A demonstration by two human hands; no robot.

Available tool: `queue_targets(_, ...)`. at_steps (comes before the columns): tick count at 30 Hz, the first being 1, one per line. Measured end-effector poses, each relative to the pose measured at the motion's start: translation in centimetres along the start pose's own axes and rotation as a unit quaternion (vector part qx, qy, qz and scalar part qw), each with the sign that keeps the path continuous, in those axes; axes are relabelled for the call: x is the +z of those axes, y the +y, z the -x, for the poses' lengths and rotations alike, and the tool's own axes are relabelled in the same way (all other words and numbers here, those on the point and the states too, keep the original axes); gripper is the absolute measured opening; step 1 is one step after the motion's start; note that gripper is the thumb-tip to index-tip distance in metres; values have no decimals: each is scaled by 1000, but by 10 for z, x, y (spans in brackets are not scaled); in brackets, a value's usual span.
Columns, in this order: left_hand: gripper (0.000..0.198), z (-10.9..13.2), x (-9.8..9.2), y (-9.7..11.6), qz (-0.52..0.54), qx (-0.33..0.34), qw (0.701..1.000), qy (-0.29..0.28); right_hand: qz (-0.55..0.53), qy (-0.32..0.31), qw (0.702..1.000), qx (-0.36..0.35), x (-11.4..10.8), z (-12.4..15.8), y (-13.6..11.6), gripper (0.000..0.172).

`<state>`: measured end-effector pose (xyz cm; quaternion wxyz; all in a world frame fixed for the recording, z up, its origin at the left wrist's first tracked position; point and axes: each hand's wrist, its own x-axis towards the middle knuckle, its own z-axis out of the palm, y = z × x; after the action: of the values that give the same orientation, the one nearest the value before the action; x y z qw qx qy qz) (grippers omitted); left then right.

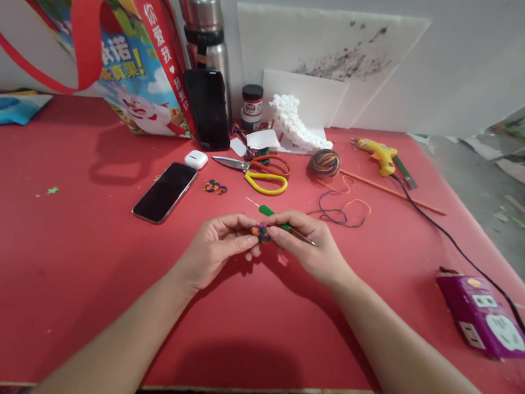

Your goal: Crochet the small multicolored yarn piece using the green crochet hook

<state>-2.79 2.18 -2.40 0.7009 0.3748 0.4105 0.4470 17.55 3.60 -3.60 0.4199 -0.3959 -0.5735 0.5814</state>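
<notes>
Red counter spreads before you in the head view, with a pale wall behind it; take the open scissors as your landmark. Nearer to you than the scissors is the small multicoloured yarn piece, held up between your two hands. Your left hand has its fingers pinched together on the left edge of it. Your right hand has its fingers clamped on the right edge, and it also carries the green-handled hook, whose thin tip points up towards the scissors.

Just left of the scissors you have a second yarn piece lying flat, then a white case and a dark phone. To their right sit a yarn ball with loose strands trailing nearer you, an orange stick and a yellow glue gun; well off to the right and nearer you is a purple power strip. Beyond the scissors stand a steel flask and a printed bag, both to the left, and a white bumpy object.
</notes>
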Motion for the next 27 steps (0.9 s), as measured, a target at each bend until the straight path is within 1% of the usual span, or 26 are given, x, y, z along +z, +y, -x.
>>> queue_targets(4, 26, -1, 2, 1, 16, -26, 999, -36, 30, 22, 999, -26, 2, 2, -2, 27)
queue_targets(7, 24, -1, 3, 1, -8, -34, 999, -26, 35, 29, 998, -48, 3, 1, -3, 22)
queue_targets(10, 22, -1, 4, 1, -24, -20, 999, -10, 46, 35, 996, -72, 4, 2, -4, 18)
queue_targets(13, 23, -1, 6, 3, 1, 5, 1000, 1, 70, 47, 992, -92, 3, 2, -5, 16)
queue_targets(15, 24, -2, 6, 4, 19, 5, 1000, 1, 79, 49, 991, -95, 3, 2, -6, 16)
queue_targets(20, 28, -5, 4, 3, 85, -45, 995, 2, 56, 34, 995, -79, 3, 3, -8, 14)
queue_targets(23, 29, -6, 4, 2, 110, -53, 993, 3, 36, 37, 997, -56, 4, 4, -9, 16)
queue_targets(25, 30, -6, 4, 2, 118, -52, 992, 4, 17, 26, 999, -19, 5, 4, -9, 23)
queue_targets(27, 31, -6, 4, 1, 123, -52, 991, 8, -3, 0, 1000, 29, 5, 4, -9, 34)
